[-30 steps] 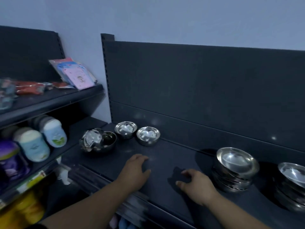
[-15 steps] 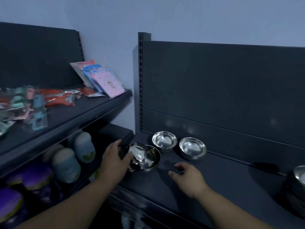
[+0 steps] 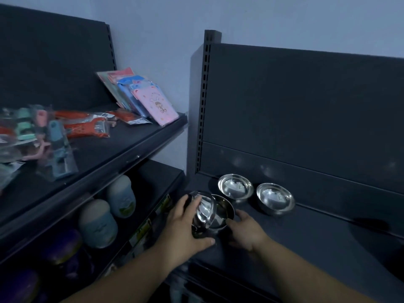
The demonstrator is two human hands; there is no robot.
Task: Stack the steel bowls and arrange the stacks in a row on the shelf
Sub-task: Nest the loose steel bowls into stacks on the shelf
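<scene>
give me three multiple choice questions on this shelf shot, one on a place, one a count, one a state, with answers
1. Where is the pink packet?
A) leaning on the upper left shelf
B) beside the bowls
C) in the right hand

2. How many steel bowls stand apart from both hands?
A) one
B) two
C) four

3. How does the bowl gripped by the left hand sit?
A) flat, upside down
B) tilted, leaning into another bowl
C) upright on its own

Answers:
1 A: it leans among other packets on that shelf.
2 B: the rear bowl and the right bowl stand upright and untouched.
3 B: the tilted bowl stands steeply inside the lower bowl, which the right hand holds at its side.
</scene>
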